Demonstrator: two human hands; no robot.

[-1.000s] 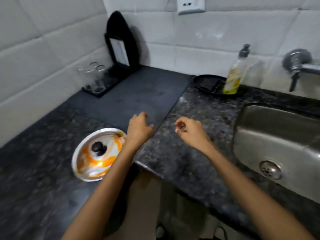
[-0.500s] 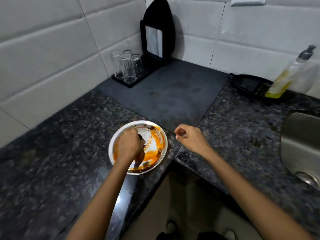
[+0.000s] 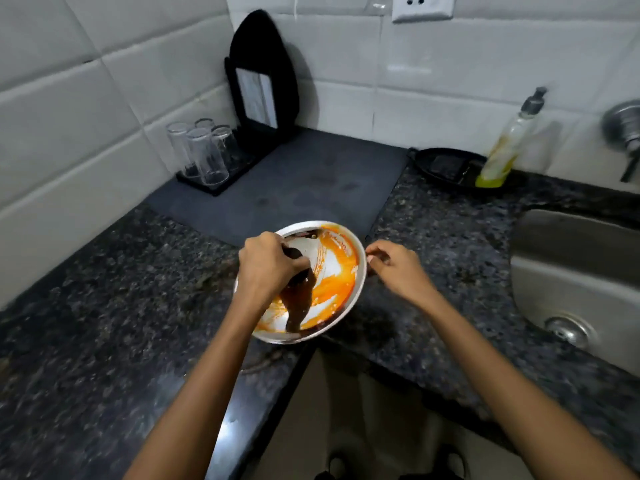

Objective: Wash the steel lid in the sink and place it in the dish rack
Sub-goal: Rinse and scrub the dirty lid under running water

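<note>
While lifting: lid [image 3: 332,271] judged light, stiff, sauce-slick.
Hold: central knob.
Left hand [image 3: 268,268]: clenched on knob.
Right hand [image 3: 398,268]: loose, holding nothing, beside rim.

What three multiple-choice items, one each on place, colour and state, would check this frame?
1. Where is the sink? A) right of the lid B) left of the lid C) behind the glasses
2. What colour is the smear on the lid? A) green B) orange C) blue
3. What is the left hand doing? A) resting flat on the counter B) holding the soap bottle C) gripping the lid's knob

Key: 1 A, the basin sits at the right edge. 2 B, orange streaks cover the lid. 3 C, its fingers close around the dark knob.
</note>
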